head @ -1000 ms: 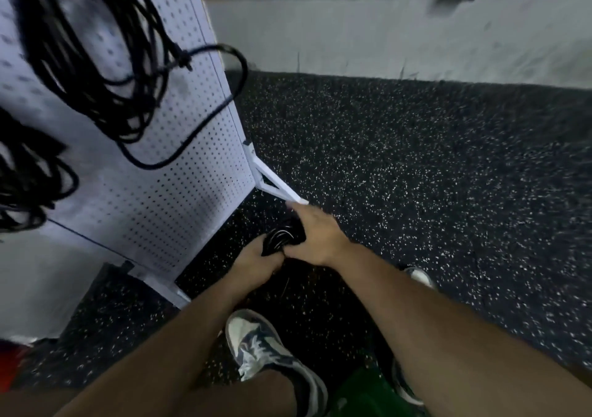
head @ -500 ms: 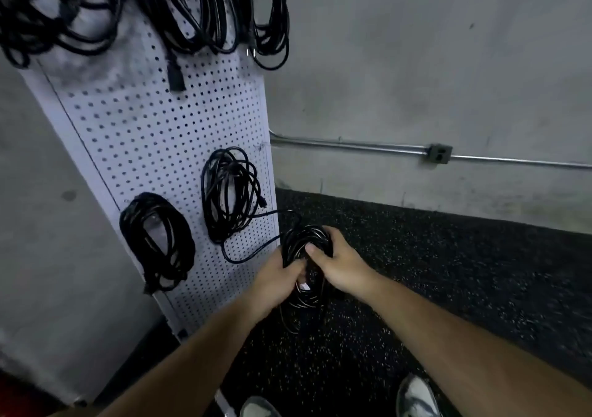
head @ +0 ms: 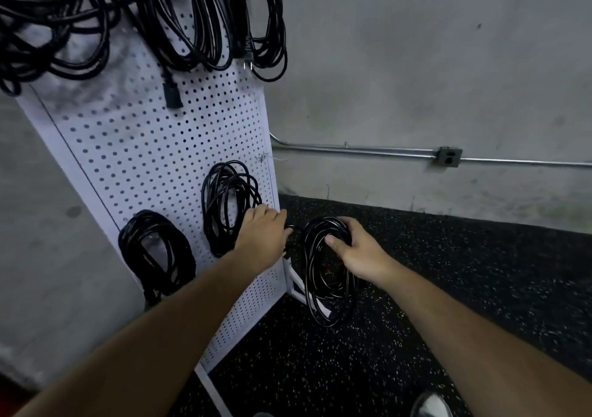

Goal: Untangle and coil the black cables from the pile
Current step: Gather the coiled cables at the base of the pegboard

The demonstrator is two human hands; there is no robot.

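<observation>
Now at the hanging stage, by my reading. The right hand (head: 358, 253) is closed around the top of a finished coil (head: 323, 266) of black cable, thumb pressed across the loops, fingers wrapped behind. The coil hangs free below the grip, just right of the pegboard (head: 153, 167) edge and above the speckled floor (head: 448, 288); its lower loops pass in front of the board's white foot bracket (head: 296, 288).

The left hand (head: 261, 239) is at the board's right edge, fingers curled. A short run of cable shows between the two hands and seems to lead into the left one, but whether that hand pinches it or merely rests against the board cannot be told from this angle.

Already on the board: two coils low down, hung middle coil (head: 229, 205) and hung lower-left coil (head: 155, 253), plus heavier bundles along the top (head: 198, 22). A dangling plug (head: 171, 94) hangs from the top group. The pile named in the task is not in view.

Judgement: coiling of this cable is done or nearly so; the loose end needs tucking or wrapping. Next move calls for finding a free peg near the right edge, lifting the coil's top loops over it, and letting go only once the weight is carried. No bare peg is discernible here. Risk: loops sliding apart when the thumb lifts.
</observation>
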